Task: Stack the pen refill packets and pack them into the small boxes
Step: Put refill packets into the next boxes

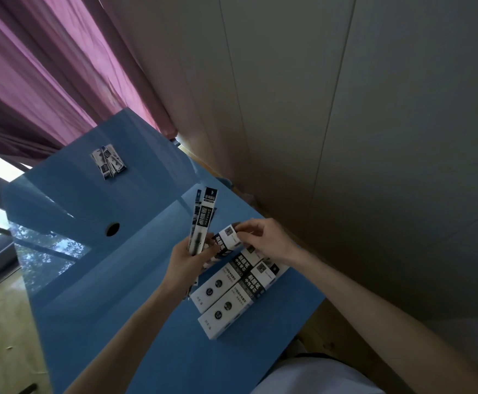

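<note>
My left hand (185, 258) holds a small stack of pen refill packets (203, 216) upright above the blue tabletop (112, 280), my fingers pressed around its lower end; I can make out at least two packets, perhaps more behind. They look light, thin and slick, likely to fan out or slide, so I judge a firm hold low down, close to the end going in, will keep them squared. My right hand (263, 237) pinches the end flap of a small box (226, 243), thumb and fingertips closed on it; the card should crease easily, so a light touch suits. Two more boxes (232, 291) lie flat just near of it, three boxes in all. One loose pile of packets (108, 161) sits far left.
</note>
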Motion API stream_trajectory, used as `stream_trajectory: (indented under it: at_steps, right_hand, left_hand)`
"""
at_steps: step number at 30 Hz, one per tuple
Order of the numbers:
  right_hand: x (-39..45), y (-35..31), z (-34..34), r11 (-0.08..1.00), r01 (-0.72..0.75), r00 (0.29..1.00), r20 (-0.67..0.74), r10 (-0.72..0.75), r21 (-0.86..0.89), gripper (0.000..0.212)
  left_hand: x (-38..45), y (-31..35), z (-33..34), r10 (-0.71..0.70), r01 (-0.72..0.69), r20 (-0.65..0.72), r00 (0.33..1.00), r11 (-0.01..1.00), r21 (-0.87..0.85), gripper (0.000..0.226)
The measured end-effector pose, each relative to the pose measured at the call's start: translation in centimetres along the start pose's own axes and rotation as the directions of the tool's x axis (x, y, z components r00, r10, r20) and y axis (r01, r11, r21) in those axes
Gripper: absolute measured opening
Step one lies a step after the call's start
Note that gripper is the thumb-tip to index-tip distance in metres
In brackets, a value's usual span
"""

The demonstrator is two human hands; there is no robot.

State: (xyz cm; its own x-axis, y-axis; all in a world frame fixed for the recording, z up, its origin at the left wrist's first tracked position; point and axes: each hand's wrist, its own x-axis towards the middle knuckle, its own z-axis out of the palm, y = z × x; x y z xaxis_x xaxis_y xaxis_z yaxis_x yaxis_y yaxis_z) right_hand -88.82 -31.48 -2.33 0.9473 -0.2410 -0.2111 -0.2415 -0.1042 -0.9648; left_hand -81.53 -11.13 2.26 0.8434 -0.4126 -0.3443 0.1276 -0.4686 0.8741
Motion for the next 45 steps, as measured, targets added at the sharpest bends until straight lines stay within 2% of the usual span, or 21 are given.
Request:
stream_trajectory:
  at_steps: [5, 9, 14, 18, 21, 25, 30, 38, 45]
  right_hand:
    - [1.4, 0.5, -0.3, 0.979, -0.005, 1.0, 0.029, 0.011, -0.206, 0.034]
    - [1.8, 1.0, 0.1, 0.981, -0.003, 1.0, 0.021, 0.007, -0.194, 0.026]
    - [1.2, 0.2, 0.3, 0.999, -0.012, 0.983, -0.182, 0.005, -0.039, 0.02]
    - [1.2, -2.0, 0.3, 0.974, -0.002, 0.99, -0.136, 0.034, 0.225, 0.031]
    - [1.4, -3.0, 0.7, 0.955, -0.067, 0.993, -0.076, 0.093, 0.287, 0.034]
    - [1.6, -2.6, 0.8, 0.929, -0.099, 0.979, -0.133, 0.155, 0.356, 0.024]
    - [0.9, -2.5, 0.6, 0.902, -0.106, 0.975, -0.134, 0.176, 0.418, 0.025]
    - [0.7, -2.2, 0.3, 0.9, -0.074, 0.969, -0.182, 0.166, 0.43, 0.022]
    - [1.1, -2.1, -0.4, 0.921, -0.058, 0.968, -0.202, 0.146, 0.386, 0.021]
  left_hand:
    - [1.4, -0.5, -1.1, -0.071, 0.071, -0.014, 0.997, 0.995, 0.065, 0.019]
    - [2.0, -0.8, -1.1, -0.093, 0.093, -0.01, 0.996, 0.993, 0.071, 0.021]
    - [1.8, -0.7, -0.8, -0.044, 0.044, 0.002, 0.999, 0.989, 0.139, 0.015]
    - [1.6, -0.5, -0.3, -0.013, -0.012, 0.094, 0.995, 0.965, 0.261, 0.017]
    - [1.6, -0.2, 0.1, 0.026, -0.076, 0.163, 0.986, 0.949, 0.306, 0.018]
    - [1.3, 0.8, 1.2, 0.0, -0.044, 0.2, 0.98, 0.975, 0.217, 0.016]
    - [0.5, 1.5, 0.9, -0.106, 0.107, 0.29, 0.951, 0.994, 0.013, 0.018]
    - [0.3, 1.6, 0.6, -0.181, 0.214, 0.392, 0.902, 0.976, -0.042, 0.045]
    - [0.0, 2.0, 0.3, -0.26, 0.364, 0.485, 0.835, 0.922, -0.133, 0.043]
